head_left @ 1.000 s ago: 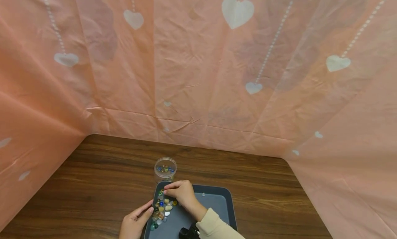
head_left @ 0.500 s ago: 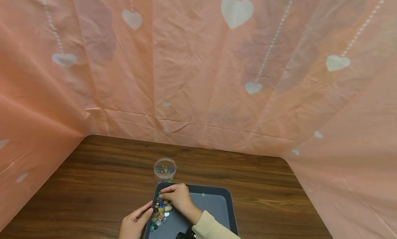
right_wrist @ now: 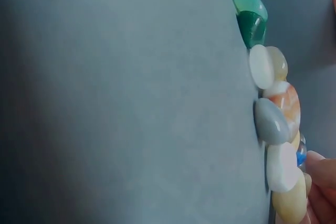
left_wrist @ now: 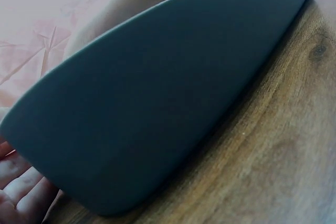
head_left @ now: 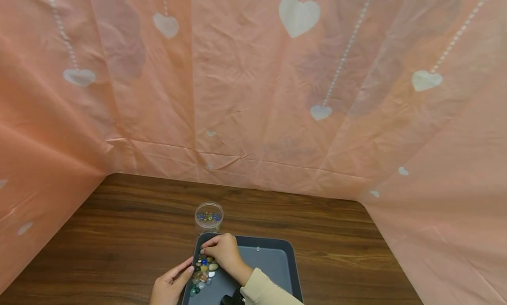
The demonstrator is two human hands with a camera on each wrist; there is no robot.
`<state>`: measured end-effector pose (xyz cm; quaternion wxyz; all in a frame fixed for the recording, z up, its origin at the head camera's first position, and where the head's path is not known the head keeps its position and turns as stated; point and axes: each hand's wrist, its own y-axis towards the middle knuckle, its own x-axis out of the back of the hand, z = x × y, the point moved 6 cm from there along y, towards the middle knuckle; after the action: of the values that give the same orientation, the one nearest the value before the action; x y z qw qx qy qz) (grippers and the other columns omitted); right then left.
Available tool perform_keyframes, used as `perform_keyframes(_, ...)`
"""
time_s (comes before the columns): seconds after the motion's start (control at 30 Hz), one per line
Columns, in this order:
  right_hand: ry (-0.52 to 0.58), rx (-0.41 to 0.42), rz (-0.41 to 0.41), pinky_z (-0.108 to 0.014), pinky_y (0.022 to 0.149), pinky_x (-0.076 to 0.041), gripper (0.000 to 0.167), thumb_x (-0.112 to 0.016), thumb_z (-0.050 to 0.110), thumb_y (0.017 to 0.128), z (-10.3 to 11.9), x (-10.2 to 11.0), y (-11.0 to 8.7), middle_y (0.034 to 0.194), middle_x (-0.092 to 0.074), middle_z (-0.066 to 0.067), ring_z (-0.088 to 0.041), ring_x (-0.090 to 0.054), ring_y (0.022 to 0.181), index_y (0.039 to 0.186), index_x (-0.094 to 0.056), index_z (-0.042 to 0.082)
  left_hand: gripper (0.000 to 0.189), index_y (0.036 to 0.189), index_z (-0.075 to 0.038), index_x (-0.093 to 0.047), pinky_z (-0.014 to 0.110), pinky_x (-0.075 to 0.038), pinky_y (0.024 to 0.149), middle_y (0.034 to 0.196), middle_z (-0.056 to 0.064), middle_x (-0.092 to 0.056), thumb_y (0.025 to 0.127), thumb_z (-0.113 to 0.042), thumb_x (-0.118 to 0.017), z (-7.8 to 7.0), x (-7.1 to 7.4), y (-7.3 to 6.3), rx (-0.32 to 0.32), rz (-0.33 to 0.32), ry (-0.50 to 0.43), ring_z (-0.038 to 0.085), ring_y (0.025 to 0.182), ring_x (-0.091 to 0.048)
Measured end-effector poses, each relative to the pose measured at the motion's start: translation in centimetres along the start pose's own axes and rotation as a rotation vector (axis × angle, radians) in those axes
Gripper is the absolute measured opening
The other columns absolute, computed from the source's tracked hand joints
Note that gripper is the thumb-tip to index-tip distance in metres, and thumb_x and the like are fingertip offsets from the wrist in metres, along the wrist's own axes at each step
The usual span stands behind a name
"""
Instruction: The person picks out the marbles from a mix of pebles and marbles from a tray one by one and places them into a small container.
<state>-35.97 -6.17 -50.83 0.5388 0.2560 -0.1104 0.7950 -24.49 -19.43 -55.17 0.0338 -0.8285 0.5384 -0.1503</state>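
Note:
My left hand (head_left: 168, 284) grips the near-left rim of a dark grey tray (head_left: 273, 270), thumb at the rim and fingers along the outer wall. The left wrist view shows those fingers (left_wrist: 23, 195) against the tray's outer side. My right hand (head_left: 227, 252) reaches over the tray's far-left part, thumb and index finger close together among glass marbles and polished stones (head_left: 203, 276). Whether they pinch a marble is hidden. Near the fingertips in the right wrist view lies a blue marble (right_wrist: 301, 158), beside a white stone (right_wrist: 282, 167) and a yellowish stone (right_wrist: 290, 199).
Just behind the tray stands a clear round jar (head_left: 208, 223) with several marbles showing in it. One small clear bead (head_left: 258, 249) lies near the tray's far side. Pink cloth (head_left: 253, 98) with hearts walls in the wooden table (head_left: 130, 225).
My right hand has shifted slightly left and toward me along the stones by the tray's left wall. A yellow marble beside it is no longer seen. The left hand keeps its hold.

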Motion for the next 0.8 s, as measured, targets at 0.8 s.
perform_keyframes(0.8, 0.199, -0.145, 0.101, -0.021, 0.063, -0.057, 0.013, -0.084, 0.012, 0.077, -1.4, 0.9, -0.1, 0.084, -0.078, -0.01, -0.008, -0.071, 0.072, 0.087, -0.081, 0.004, 0.05, 0.123, -0.005, -0.07, 0.018, -0.055, 0.072, 0.119, 0.016, -0.071, 0.089, -0.041, -0.073, -0.1, -0.2, 0.2, -0.038, -0.002, 0.001, 0.015, 0.101, -0.069)
